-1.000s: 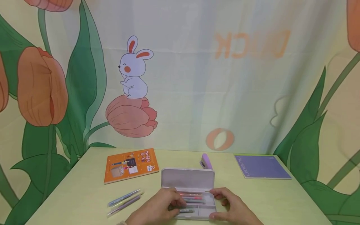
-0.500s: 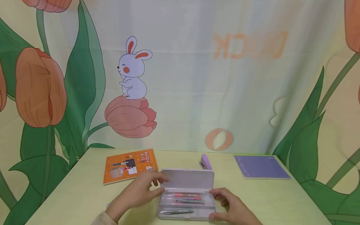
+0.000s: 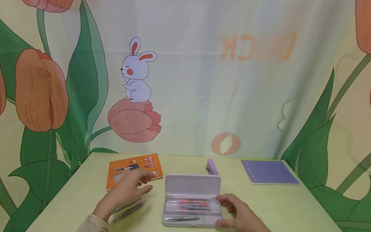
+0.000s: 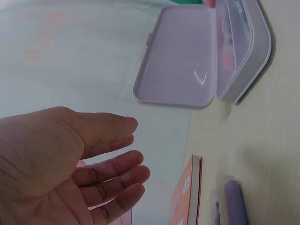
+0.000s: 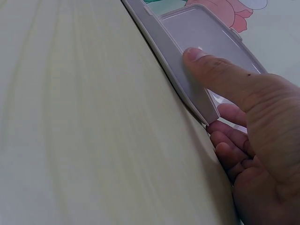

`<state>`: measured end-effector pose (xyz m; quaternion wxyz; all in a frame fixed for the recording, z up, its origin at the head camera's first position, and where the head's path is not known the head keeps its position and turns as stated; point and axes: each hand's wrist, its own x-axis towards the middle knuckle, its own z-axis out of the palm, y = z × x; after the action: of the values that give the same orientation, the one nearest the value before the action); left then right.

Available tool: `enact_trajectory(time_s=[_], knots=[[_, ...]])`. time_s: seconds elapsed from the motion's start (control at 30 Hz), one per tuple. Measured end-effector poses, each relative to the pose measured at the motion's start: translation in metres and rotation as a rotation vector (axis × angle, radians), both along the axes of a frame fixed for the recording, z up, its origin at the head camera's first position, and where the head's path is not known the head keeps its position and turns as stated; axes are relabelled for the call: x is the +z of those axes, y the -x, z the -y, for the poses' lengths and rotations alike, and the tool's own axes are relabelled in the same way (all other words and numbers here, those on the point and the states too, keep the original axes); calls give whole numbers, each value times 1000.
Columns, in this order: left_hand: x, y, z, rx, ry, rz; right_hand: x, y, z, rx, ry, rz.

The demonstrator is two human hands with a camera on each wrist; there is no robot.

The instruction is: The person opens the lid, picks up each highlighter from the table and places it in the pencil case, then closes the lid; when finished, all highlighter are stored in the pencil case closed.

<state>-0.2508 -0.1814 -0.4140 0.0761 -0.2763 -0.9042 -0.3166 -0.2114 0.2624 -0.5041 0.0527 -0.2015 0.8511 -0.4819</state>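
Note:
A pale grey pencil case (image 3: 192, 186) lies with its lid up at the front middle of the table. Several pens (image 3: 193, 202) are in its back compartment, and a grey-green pen (image 3: 184, 218) is in the front one. My right hand (image 3: 240, 211) grips the case's right end, thumb on the near side, fingers at the far corner. Left of the case, my left hand (image 3: 126, 188) is in the air with nothing in it, its fingers slightly bent. Below it lie loose pens (image 3: 131, 209), partly hidden by the hand; the left wrist view shows a purple pen (image 4: 236, 201).
An orange book (image 3: 116, 166) lies at the back left, partly behind my left hand. Behind the pencil case stands a purple stapler (image 3: 212, 167). A blue-violet notebook (image 3: 271, 172) is at the back right. A printed curtain (image 3: 185, 80) hangs behind the table.
My left hand has come out of the pencil case and moved left over the loose pens, uncovering the grey-green pen in the front compartment. The right hand has stayed at the case's end.

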Motion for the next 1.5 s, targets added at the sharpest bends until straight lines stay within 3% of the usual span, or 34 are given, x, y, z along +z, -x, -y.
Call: enact_trajectory(time_s=[0.1,0.27,0.47,0.8,1.23,1.5], knots=[[0,1,5,48,31,26,0,0,0,-2,-2,1],[-6,6,12,149,82,144,-3,2,0,-8,-9,14],[-20,14,20,198,118,223,-3,1,0,-2,9,29],[-34,19,26,158,136,263,-1,1,0,-19,-25,4],[-33,16,23,201,181,352,-2,2,0,-31,-27,28],[-33,12,25,218,195,367,-1,2,0,-28,-27,38]])
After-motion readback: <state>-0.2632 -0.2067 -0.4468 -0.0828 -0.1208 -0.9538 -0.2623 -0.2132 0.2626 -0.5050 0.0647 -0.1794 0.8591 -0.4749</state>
